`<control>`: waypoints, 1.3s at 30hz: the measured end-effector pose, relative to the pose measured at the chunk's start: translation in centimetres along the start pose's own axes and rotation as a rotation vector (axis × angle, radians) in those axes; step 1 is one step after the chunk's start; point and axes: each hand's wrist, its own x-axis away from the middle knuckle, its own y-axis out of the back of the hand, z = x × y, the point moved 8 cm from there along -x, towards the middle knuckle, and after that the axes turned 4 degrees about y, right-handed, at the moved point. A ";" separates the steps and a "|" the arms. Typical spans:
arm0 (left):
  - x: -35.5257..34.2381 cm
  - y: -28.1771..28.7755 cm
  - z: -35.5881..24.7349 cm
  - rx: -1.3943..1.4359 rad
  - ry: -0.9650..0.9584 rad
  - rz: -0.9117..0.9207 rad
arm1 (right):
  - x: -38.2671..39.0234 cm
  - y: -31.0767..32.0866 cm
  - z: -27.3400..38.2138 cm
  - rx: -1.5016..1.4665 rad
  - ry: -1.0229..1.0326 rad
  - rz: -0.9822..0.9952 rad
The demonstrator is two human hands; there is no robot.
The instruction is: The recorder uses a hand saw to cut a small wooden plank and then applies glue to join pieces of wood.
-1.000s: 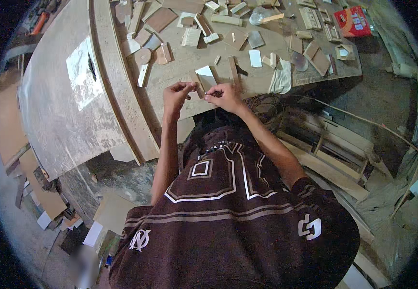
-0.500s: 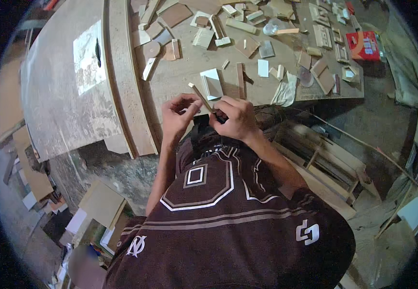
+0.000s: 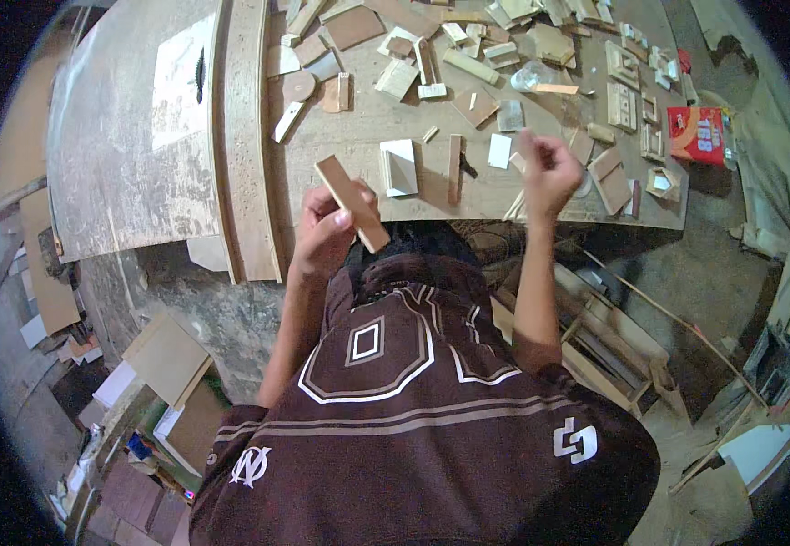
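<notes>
My left grip [image 3: 324, 233] is closed on a flat brown wooden strip [image 3: 352, 204], held tilted at the near edge of the worktop [image 3: 345, 136], its lower end toward my shirt [image 3: 386, 364]. My right grip [image 3: 551, 179] is raised well apart from it, fingers curled and blurred; I cannot tell whether it holds anything. A white-faced block [image 3: 400, 168] stands near the strip, and a white rectangular piece [image 3: 499, 151] lies just left of my right grip.

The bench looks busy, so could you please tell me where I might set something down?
The bench has room between the long board and the white block, beyond the left hand. A narrow gap lies between that block and the brown strip. The far side is crowded with wood scraps.
</notes>
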 end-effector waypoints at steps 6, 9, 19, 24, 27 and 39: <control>1.6 -1.2 -0.7 -0.209 -0.005 -0.122 | -7.6 4.1 -11.5 0.420 -0.277 -0.049; 1.9 -1.4 -1.4 -0.249 0.012 -0.123 | -10.1 2.3 -13.0 0.327 -0.251 0.018; 3.4 -0.4 -1.9 -0.319 -0.036 -0.247 | -14.2 0.6 -13.8 0.469 0.049 -0.117; 3.6 -0.4 -2.0 -0.361 -0.010 -0.269 | -14.6 1.4 -12.4 0.473 0.115 -0.198; 3.4 -0.7 -1.9 -0.335 0.002 -0.264 | -14.2 2.8 -11.0 0.420 0.157 -0.306; -1.6 -5.0 -2.1 -0.330 0.049 -0.099 | -6.6 10.2 1.2 -0.610 -0.100 -0.268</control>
